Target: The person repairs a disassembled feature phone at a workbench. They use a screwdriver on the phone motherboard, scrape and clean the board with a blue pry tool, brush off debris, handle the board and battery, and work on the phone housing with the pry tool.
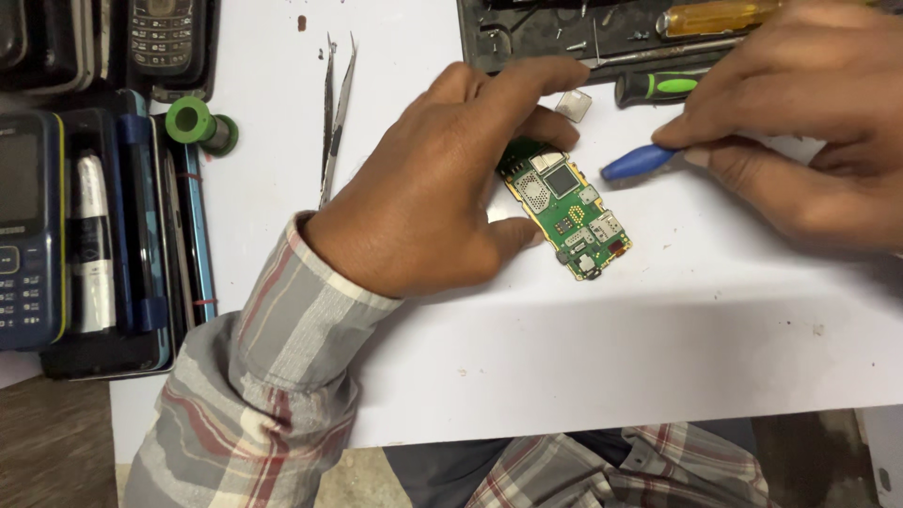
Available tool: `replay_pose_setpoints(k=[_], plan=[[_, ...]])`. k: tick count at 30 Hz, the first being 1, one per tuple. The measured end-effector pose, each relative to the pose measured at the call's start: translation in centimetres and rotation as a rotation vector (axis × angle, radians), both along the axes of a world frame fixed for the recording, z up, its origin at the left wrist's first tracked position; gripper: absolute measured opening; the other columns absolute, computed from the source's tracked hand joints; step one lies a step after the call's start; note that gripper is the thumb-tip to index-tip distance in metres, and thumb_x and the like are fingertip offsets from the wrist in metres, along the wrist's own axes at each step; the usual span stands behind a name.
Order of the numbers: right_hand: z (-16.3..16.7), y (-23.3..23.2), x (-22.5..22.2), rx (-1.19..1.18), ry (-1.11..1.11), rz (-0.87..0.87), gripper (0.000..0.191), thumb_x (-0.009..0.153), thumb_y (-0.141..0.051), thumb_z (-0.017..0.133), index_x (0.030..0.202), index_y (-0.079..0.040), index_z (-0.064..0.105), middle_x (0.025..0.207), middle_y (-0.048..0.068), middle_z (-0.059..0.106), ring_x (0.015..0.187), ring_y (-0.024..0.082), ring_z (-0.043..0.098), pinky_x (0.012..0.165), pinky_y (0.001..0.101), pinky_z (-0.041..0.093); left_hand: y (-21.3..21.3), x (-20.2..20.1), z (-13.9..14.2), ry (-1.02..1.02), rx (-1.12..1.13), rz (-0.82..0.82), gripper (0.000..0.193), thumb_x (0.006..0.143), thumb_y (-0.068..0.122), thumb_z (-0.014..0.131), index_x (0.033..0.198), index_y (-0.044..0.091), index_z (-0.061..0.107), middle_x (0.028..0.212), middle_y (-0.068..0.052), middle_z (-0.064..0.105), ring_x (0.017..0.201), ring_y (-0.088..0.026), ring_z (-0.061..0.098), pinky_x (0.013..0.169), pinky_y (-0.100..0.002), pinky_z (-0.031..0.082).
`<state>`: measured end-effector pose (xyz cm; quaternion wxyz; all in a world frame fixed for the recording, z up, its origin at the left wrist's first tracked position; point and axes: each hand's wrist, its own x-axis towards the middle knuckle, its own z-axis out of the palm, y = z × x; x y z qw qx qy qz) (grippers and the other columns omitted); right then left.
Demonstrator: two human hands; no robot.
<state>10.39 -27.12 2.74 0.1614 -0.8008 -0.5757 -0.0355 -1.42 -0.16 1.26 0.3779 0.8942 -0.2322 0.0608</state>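
A small green phone circuit board lies on the white table. My left hand rests on the table and grips the board's left edge between thumb and fingers. My right hand hovers at the upper right, its fingertips closed on a blue-handled tool whose end lies just right of the board. A small metal shield piece sits beyond the board, next to my left index finger.
Metal tweezers lie left of my left hand. A green spool and several old phones crowd the left edge. A dark tray at the top holds screwdrivers, one green-black, one yellow.
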Motion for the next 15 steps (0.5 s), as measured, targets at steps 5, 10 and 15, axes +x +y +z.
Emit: replay_pose_setpoints(k=[5,10,15], plan=[[0.1,-0.4,-0.3,-0.029,-0.051,-0.021,0.018,0.077,-0.004,0.079,0.095,-0.003,0.080,0.089,0.012,0.075,0.083,0.022,0.068,0.076,0.0381,0.053,-0.5,-0.2,0.6,-0.154,0.048,-0.010,0.085,0.072,0.010,0.089,0.144,0.004,0.044,0.114,-0.003,0.075,0.106,-0.027,0.056,0.093,-0.043,0.043],[-0.3,-0.3,0.0,-0.032,-0.047,-0.036,0.017,0.080,-0.004,0.080,0.097,-0.001,0.080,0.090,0.014,0.074,0.078,0.020,0.067,0.070,0.0365,0.052,-0.3,-0.3,1.2,-0.070,0.144,0.083,0.080,0.070,0.024,0.094,0.136,0.005,0.053,0.088,-0.002,0.069,0.092,-0.026,0.059,0.080,-0.044,0.040],[-0.1,-0.2,-0.3,-0.025,-0.045,-0.043,0.020,0.079,-0.004,0.079,0.099,-0.001,0.079,0.093,0.014,0.074,0.081,0.022,0.067,0.072,0.0396,0.052,-0.7,-0.3,0.8,-0.072,0.124,0.060,0.083,0.061,0.031,0.095,0.130,0.004,0.057,0.091,-0.005,0.066,0.090,-0.026,0.059,0.079,-0.044,0.041]])
